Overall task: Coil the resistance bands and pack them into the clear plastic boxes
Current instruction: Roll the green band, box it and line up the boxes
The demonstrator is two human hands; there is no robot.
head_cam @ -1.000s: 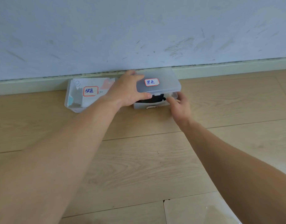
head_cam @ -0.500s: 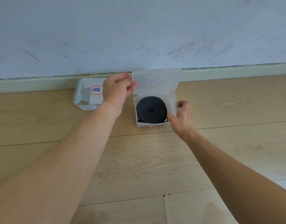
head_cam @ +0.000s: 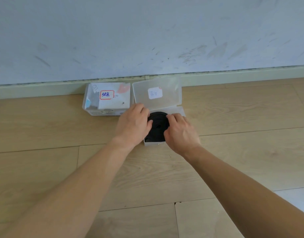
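Observation:
A clear plastic box [head_cam: 180,111] sits on the wooden floor near the wall, its lid [head_cam: 156,93] standing open and upright. Inside lies a coiled black resistance band [head_cam: 158,127]. My left hand [head_cam: 133,125] grips the coil's left side with curled fingers. My right hand [head_cam: 181,132] grips its right side the same way. Both hands cover much of the coil and the box's front corners.
A second clear box [head_cam: 107,98] with a red-framed label stands shut just left of the open one, holding papers. A pale skirting board [head_cam: 233,74] and a scuffed wall run behind both. A white floor area [head_cam: 297,198] shows at the right.
The lid went from shut to fully open. My left hand left the lid and dropped onto the coil, and my right hand moved from the box's front corner onto the coil.

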